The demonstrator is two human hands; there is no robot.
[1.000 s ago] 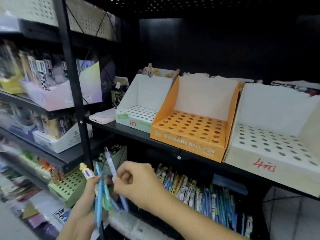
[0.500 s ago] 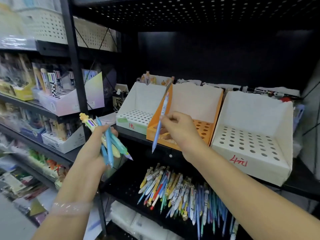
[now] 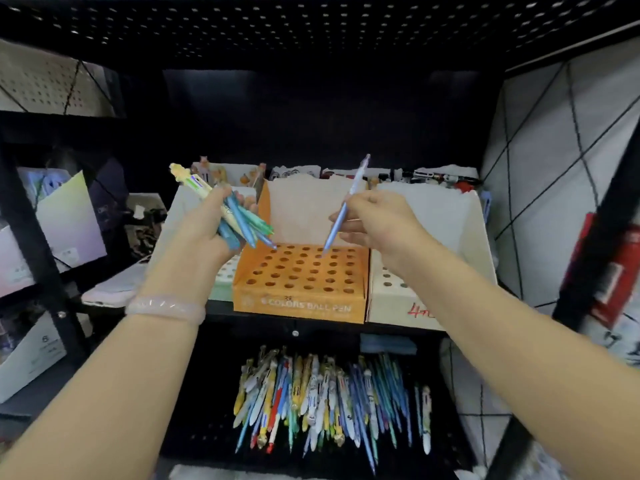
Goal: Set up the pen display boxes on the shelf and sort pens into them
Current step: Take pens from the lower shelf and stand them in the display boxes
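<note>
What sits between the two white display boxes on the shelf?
In the head view, the orange display box, its holes all empty; the right hand holds a blue pen over it.

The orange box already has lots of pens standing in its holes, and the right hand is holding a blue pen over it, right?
Not quite. In the head view the orange box has only empty holes. The right hand does hold a blue pen over it.

At centre the orange display box [image 3: 300, 279] sits on the black shelf [image 3: 221, 308]. The right hand [image 3: 377, 223], at two o'clock of it, pinches a blue pen [image 3: 341, 211] tip-down over the holes. At ten o'clock the left hand [image 3: 207, 226] grips a bundle of pens [image 3: 242, 220]. Loose pens [image 3: 329, 396] lie at six o'clock.
</note>
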